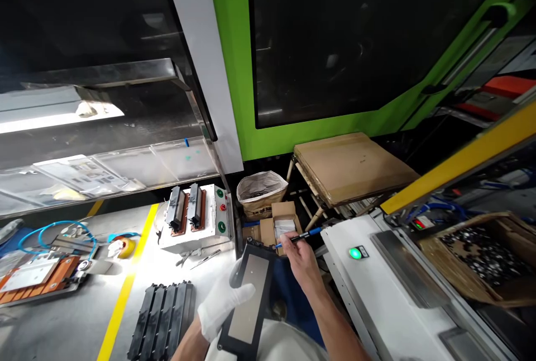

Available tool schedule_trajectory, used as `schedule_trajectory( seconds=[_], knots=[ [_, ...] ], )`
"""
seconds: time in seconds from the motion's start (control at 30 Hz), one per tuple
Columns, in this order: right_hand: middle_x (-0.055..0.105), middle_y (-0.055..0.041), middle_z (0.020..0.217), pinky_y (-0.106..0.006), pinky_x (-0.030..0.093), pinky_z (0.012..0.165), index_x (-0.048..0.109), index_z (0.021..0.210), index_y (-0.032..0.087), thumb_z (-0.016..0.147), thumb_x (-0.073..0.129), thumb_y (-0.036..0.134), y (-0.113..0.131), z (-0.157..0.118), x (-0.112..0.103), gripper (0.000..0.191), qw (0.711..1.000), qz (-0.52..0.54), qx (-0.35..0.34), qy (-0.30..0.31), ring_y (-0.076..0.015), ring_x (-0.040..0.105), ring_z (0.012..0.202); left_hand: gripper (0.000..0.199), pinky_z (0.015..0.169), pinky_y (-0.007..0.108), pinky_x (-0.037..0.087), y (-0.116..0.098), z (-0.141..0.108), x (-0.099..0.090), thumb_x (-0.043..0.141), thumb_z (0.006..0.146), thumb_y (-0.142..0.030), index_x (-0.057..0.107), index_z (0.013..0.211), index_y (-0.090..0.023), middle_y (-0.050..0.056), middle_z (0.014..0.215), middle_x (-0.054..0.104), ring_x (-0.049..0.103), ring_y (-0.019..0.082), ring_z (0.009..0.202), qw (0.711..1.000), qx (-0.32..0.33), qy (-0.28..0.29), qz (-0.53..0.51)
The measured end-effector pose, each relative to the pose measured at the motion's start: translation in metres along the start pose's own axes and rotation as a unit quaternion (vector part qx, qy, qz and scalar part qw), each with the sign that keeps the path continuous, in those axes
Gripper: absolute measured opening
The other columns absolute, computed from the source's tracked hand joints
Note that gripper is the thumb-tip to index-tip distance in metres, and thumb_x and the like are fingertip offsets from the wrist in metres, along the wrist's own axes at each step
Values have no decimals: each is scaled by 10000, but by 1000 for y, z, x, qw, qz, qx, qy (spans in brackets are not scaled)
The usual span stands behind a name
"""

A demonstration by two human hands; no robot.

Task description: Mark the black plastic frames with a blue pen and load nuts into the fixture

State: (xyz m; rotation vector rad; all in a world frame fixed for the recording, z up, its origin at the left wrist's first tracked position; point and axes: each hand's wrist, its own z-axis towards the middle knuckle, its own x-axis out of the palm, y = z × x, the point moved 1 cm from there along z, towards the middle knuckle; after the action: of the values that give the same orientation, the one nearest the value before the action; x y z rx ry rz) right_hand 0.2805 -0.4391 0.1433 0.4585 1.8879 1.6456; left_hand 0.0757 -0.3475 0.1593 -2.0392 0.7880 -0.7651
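Observation:
My left hand (224, 300), in a white glove, grips a black rectangular part (250, 294) with a grey-beige inner panel, its thumb lying over the panel. The part is tilted in front of my body. My bare right hand (296, 255) holds a blue marker (307, 234), its tip at the part's upper right corner. Several black parts (161, 319) stand side by side on the metal table (100, 271), left of my gloved hand. Two more black parts (195, 204) rest on a white fixture box with green and red buttons.
Pliers (188, 256) lie before the fixture. Farther left are a yellow tape roll (127, 247) and an orange-brown fixture (62, 274) with blue hose. Beyond my hands are cardboard boxes (285, 210) and a lined bin (260, 188). A white machine (377, 294) with a green light stands right.

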Motion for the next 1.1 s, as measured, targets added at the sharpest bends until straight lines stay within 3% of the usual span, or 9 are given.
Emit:
schedule_trajectory(
  seconds=[0.17, 0.27, 0.37, 0.5, 0.6, 0.73, 0.93, 1.0, 1.1],
  knots=[
    [485, -5, 619, -290, 384, 545, 666, 854, 159, 895, 478, 745, -2, -3, -1, 617, 998, 0, 14, -59, -166, 425, 582, 671, 966, 413, 571, -2, 0, 2, 796, 789, -417, 542, 1378, -220, 121, 1304, 714, 624, 360, 1263, 1000, 20, 14, 17],
    [459, 11, 623, -278, 365, 525, 641, 864, 171, 896, 489, 736, 1, -3, -3, 586, 996, 32, 16, -82, -150, 396, 565, 638, 946, 436, 579, -2, -2, 1, 789, 798, -400, 542, 1351, -200, 128, 1280, 725, 686, 351, 1155, 999, 22, 18, 22],
    [399, 38, 603, -263, 305, 487, 618, 854, 189, 913, 519, 689, 9, -2, -4, 513, 997, 54, 8, -54, -132, 339, 535, 640, 960, 446, 576, -1, -3, 1, 794, 792, -386, 548, 1352, -195, 122, 1282, 725, 694, 343, 1133, 999, 29, 12, 40],
    [508, 6, 652, -264, 373, 555, 639, 856, 188, 928, 532, 653, 23, -2, 3, 482, 997, 66, -41, 20, -154, 466, 610, 665, 1126, 419, 481, 1, -2, 3, 809, 777, -352, 565, 1385, -235, 69, 1393, 670, 612, 315, 1281, 994, 56, 4, 91],
    [553, 0, 666, -264, 376, 558, 656, 884, 184, 933, 530, 648, 31, -4, 9, 484, 997, 53, -46, 44, -153, 486, 603, 666, 1149, 394, 456, 4, 1, 3, 805, 779, -320, 567, 1399, -268, 31, 1400, 670, 598, 291, 1303, 992, 66, 18, 103],
    [577, -6, 662, -265, 396, 549, 665, 877, 188, 938, 522, 651, 33, -7, 12, 488, 997, 37, -42, 49, -162, 516, 599, 693, 1098, 397, 497, 9, 0, 5, 837, 736, -323, 590, 1379, -254, 37, 1363, 694, 629, 304, 1258, 992, 68, 23, 107],
    [625, -16, 717, -268, 485, 608, 657, 917, 189, 949, 528, 618, 27, -16, 6, 449, 994, 59, -59, -65, -169, 572, 650, 664, 1067, 423, 513, 4, -7, 11, 863, 700, -334, 618, 1306, -219, 84, 1297, 724, 667, 308, 1175, 996, 64, 10, 60],
    [686, -44, 817, -284, 534, 701, 676, 936, 189, 949, 567, 569, 25, -26, 0, 395, 991, 73, -79, -75, -191, 633, 752, 612, 970, 413, 560, 1, -5, 10, 842, 729, -357, 613, 1276, -207, 104, 1228, 744, 702, 289, 1068, 997, 67, -15, 33],
    [730, -68, 954, -305, 564, 820, 704, 953, 207, 975, 585, 438, 20, -51, -10, 261, 990, 60, -118, -55, -211, 681, 883, 567, 742, 366, 596, -3, 2, 5, 814, 761, -388, 588, 1251, -215, 84, 1004, 775, 729, 241, 827, 992, 53, -104, -50]
  ],
)
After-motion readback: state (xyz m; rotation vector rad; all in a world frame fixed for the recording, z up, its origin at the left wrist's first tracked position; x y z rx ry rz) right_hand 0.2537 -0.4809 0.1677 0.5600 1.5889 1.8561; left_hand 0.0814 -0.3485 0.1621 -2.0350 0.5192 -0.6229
